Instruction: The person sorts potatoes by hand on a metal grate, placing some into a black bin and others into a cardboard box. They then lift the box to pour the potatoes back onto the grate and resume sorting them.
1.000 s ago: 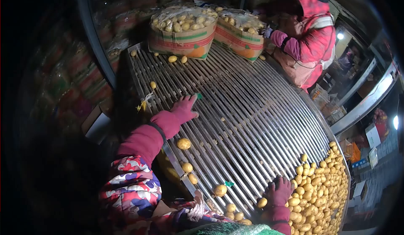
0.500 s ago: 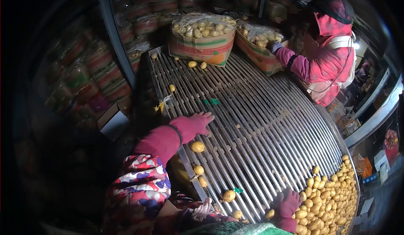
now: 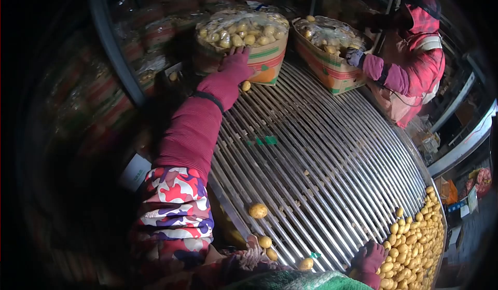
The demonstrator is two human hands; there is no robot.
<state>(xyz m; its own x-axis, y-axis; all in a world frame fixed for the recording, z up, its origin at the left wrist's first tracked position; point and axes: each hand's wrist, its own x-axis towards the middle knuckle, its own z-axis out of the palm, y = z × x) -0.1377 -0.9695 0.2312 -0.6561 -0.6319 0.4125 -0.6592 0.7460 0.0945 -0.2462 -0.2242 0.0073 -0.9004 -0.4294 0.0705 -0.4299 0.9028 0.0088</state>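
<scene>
My left hand is stretched far forward, fingers apart, against the near side and upper edge of a cardboard box. The box is heaped with potatoes under clear plastic and stands on a slatted metal rack. A single potato lies on the slats just below my left hand. My right hand rests low on the rack with its fingers loosely spread, beside a large pile of loose potatoes. It holds nothing that I can see.
A co-worker at the right has a gloved hand on a second potato box. Some loose potatoes lie along the rack's near left edge. A metal post rises at the left, with stacked boxes behind it.
My left hand has moved forward from the rack's left edge to the potato box. My right hand stays near the pile. The second box now stands more apart, nearer the co-worker.
</scene>
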